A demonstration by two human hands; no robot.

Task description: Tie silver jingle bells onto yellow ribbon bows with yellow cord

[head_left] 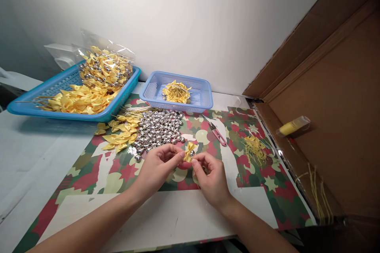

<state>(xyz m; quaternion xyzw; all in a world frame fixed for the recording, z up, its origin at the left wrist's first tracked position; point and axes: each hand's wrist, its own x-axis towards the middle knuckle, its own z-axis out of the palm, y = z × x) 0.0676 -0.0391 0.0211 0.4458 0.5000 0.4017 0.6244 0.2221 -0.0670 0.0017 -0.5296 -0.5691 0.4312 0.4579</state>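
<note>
Both hands' fingers (178, 157) pinch a yellow bow (189, 151), seemingly with a silver bell (192, 153).

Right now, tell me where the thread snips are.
The red-handled thread snips lie on the patterned mat, right of the silver bells, just in front of the small blue basket and beyond the right hand.

A small yellow satin bow (189, 151) is pinched between the fingertips of the left hand (156, 168) and right hand (210, 180), raised just off the patterned mat (267, 182) near its front edge. The bow tilts, its glossy loops spread to either side, with a silver bell (192, 153) touching its lower right. Both sit just in front of the heap of silver bells (158, 129) lying on the same mat.
</note>
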